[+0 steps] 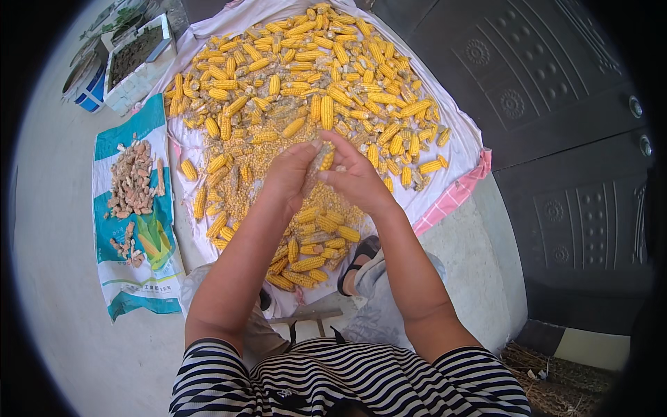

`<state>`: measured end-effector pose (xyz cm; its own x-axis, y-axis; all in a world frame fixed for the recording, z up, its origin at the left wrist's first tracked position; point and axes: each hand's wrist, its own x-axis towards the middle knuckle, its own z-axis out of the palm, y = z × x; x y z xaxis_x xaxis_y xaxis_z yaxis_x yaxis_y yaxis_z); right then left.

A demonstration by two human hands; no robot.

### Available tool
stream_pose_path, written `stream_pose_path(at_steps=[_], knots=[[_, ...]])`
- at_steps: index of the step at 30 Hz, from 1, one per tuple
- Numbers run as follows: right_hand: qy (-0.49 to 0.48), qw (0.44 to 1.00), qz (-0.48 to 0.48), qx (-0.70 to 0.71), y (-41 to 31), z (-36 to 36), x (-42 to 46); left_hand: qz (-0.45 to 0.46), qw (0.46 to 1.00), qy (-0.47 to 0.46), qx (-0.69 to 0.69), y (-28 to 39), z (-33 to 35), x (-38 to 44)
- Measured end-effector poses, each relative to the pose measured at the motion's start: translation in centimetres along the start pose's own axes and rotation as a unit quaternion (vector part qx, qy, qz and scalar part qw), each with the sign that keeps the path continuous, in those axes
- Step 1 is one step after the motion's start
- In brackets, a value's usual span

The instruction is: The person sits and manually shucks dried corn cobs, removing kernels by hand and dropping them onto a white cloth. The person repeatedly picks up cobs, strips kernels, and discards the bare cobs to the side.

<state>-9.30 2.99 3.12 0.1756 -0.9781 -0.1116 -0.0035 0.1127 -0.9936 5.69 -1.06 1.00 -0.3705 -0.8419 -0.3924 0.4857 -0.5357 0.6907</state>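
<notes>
Both my hands meet over a pile of loose corn kernels. Between them is a partly shelled corn cob, with yellow kernels still on its right side. My left hand grips the cob's left side with the thumb near its top. Around the other side, my right hand has curled fingers and a thumb against it. Many yellow corn ears lie beyond my hands on a pale cloth. A smaller heap of ears sits close to my feet.
To the left, bare cobs lie on a teal and white sack. Behind it stand a soil-filled foam box and a blue-and-white bucket. A dark embossed metal door borders the right. Dry stalks lie at lower right.
</notes>
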Motion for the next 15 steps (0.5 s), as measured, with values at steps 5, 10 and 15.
stream_pose_path(at_steps=[5, 10, 15], knots=[[-0.036, 0.998, 0.027, -0.045, -0.6, 0.1, -0.3, 0.010, 0.999, 0.035, -0.019, -0.5, 0.0, -0.6], [-0.040, 0.996, -0.011, -0.080, 0.3, 0.6, -0.1, -0.016, 0.996, 0.082, -0.036, -1.3, -0.6, 0.1], [0.037, 0.992, -0.046, -0.111, -1.2, 1.5, 0.0, -0.059, 0.995, 0.074, -0.036, 0.0, -2.4, 1.1]])
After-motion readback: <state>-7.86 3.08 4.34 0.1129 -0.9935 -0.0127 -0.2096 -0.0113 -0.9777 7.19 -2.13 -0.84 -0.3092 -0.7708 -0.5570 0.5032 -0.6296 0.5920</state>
